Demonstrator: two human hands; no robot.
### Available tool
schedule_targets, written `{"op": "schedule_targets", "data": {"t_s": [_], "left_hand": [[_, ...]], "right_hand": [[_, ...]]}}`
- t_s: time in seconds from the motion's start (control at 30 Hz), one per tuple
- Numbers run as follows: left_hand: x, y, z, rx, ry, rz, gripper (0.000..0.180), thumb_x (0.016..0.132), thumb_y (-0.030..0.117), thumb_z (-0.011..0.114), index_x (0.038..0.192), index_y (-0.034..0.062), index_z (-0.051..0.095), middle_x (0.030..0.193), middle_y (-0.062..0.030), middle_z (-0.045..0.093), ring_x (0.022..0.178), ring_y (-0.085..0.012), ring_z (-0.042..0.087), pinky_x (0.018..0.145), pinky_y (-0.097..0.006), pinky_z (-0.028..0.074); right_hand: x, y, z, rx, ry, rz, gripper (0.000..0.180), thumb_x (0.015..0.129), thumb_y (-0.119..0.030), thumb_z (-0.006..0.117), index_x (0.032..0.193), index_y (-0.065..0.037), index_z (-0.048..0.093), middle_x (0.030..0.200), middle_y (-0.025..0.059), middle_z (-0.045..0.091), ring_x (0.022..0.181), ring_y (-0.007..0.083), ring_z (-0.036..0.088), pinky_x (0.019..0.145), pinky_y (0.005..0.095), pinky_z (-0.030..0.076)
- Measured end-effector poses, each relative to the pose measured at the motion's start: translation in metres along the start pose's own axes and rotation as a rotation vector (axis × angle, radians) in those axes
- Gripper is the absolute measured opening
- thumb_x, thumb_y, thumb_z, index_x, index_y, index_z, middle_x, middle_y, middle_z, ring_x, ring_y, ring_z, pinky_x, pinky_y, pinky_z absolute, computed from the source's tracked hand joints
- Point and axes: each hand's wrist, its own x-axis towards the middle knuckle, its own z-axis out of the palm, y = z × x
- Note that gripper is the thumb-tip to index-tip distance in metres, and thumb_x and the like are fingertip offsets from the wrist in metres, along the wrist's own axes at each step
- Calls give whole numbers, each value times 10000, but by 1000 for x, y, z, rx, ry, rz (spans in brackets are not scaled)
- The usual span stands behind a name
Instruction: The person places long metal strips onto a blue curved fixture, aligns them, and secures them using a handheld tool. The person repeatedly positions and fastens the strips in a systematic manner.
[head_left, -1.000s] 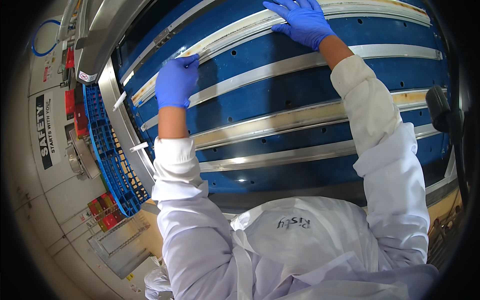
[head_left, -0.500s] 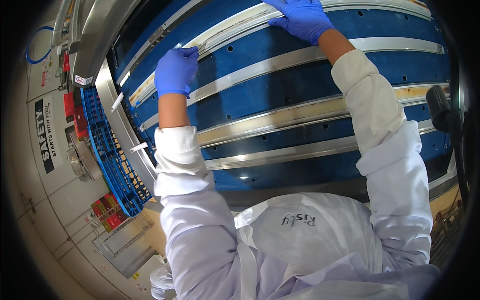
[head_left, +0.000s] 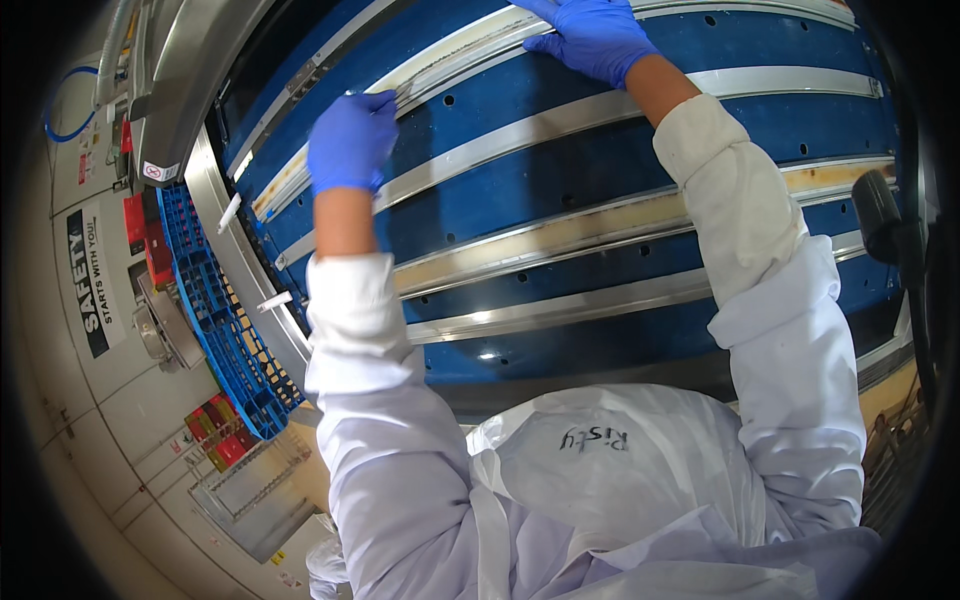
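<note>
A big blue machine panel with curved metal rails fills the middle of the view. My left hand, in a blue glove, is closed around a small thin metal tool whose tip rests on the pale upper rail. Further right, my right hand, also gloved in blue, lies flat with its fingers spread on that same rail. Both white sleeves reach up from the lower edge.
A blue plastic grid rack stands at the left beside a steel frame edge. Grey wall panels with a sign, red parts and a blue hose lie further left. A dark knob sits at the right.
Both hands have shifted slightly along the upper rail, the left one moving up and to the right with the tool. The view has tilted a little.
</note>
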Motion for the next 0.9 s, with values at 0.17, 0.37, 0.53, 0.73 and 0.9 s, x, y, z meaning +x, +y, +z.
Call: {"op": "schedule_targets", "data": {"t_s": [0.17, 0.37, 0.53, 0.73, 0.9], "left_hand": [[8, -4, -10, -61, -44, 35, 266, 876, 367, 671, 1066, 204, 759, 1030, -140, 717, 956, -319, 685, 866, -365, 528], [0, 16, -2, 49, -29, 48, 243, 885, 348, 652, 1065, 225, 760, 1010, -134, 719, 943, -319, 685, 864, -371, 526], [4, 19, -5, 18, -44, 82, 249, 881, 353, 655, 1061, 217, 761, 999, -130, 719, 929, -321, 684, 854, -375, 526], [2, 15, -21, -56, -74, 44, 260, 882, 359, 658, 1057, 197, 760, 987, -142, 719, 920, -315, 686, 830, -371, 528], [10, 17, -5, 76, -97, 38, 267, 883, 365, 647, 1057, 194, 758, 1010, -144, 717, 936, -324, 686, 844, -375, 529]], "right_hand": [[-1, 4, 1, 4, 15, -3, 612, 924, -471, 556, 1468, -223, 421, 1513, 75, 416, 1443, 338, 271, 1188, 521, 154], [-3, -1, -6, 24, 6, 2, 611, 921, -456, 569, 1466, -221, 423, 1512, 76, 418, 1441, 341, 277, 1189, 518, 155], [1, 2, 1, 30, 28, -6, 607, 920, -457, 571, 1462, -220, 434, 1517, 79, 414, 1439, 347, 284, 1190, 519, 152], [-4, 0, 0, 34, 9, 4, 611, 928, -456, 560, 1475, -227, 412, 1518, 77, 413, 1440, 346, 283, 1191, 518, 150], [1, -2, -2, 20, 14, 7, 609, 933, -452, 551, 1481, -230, 403, 1517, 76, 414, 1442, 343, 279, 1191, 518, 147]]}}
